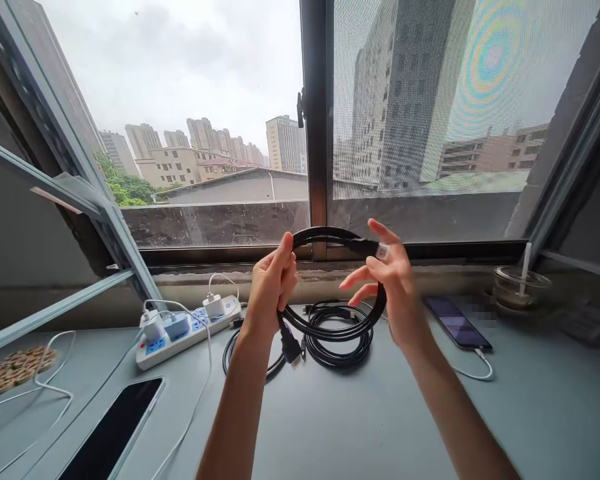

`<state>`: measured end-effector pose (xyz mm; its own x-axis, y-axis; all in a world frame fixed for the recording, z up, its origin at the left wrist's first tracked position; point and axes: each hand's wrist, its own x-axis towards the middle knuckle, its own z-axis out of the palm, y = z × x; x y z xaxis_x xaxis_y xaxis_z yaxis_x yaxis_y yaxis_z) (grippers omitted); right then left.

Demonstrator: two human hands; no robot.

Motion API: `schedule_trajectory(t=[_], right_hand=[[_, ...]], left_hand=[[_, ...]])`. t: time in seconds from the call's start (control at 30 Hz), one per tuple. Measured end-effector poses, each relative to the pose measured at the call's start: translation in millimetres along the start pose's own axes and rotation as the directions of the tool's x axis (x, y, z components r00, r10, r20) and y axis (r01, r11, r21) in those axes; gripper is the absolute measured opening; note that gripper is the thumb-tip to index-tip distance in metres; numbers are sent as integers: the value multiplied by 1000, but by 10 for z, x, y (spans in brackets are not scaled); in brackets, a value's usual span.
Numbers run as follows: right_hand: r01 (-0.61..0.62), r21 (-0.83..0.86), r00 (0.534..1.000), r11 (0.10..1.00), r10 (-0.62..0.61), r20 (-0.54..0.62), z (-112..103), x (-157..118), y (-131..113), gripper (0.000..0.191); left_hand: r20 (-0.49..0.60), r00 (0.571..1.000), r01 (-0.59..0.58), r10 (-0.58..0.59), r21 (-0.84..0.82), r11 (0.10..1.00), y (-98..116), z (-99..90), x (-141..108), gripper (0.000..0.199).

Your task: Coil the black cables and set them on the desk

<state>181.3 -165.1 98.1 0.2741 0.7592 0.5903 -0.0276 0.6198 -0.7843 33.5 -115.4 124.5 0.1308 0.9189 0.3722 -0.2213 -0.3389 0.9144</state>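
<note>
Your left hand [273, 283] grips the cable [330, 328] loop closed; your right hand [393, 280] pinches its plug [375, 249], other fingers spread.

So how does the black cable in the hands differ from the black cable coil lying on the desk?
The held cable is raised in one wide loop between the left hand and right hand; the desk coil lies flat, wound in several tighter turns. The held cable's plug dangles below the left hand, while the desk coil rests untouched on the desk. Both are black and round.
</note>
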Motion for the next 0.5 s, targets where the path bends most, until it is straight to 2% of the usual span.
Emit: schedule_trajectory(t=[0.07,0.1,0.17,0.27,0.37,0.43,0.5], right_hand=[[161,-274,976,948,-194,-98,-35,27,30,57],[221,-389,955,894,-279,-99,-54,41,44,51],[295,-516,932,804,-362,-32,-89,69,72,38],[365,-577,917,731,-391,86,-136,109,117,31],[438,-594,888,675,-429,168,-178,149,181,28],[422,-562,900,712,-402,167,-200,192,264,30],[315,-531,947,787,-295,125,-221,258,401,34]], left_hand=[[11,1000,-9,8,75,997,10,0,-19,57],[6,1000,-19,19,113,993,7,9,-27,58],[-7,1000,-19,20,166,986,-19,33,-32,58],[32,999,32,-40,211,977,-82,46,-12,61],[165,981,57,-104,268,962,-116,29,-4,63],[193,976,39,-101,302,953,-129,25,-10,62],[166,983,20,-82,342,939,-167,29,-7,55]])
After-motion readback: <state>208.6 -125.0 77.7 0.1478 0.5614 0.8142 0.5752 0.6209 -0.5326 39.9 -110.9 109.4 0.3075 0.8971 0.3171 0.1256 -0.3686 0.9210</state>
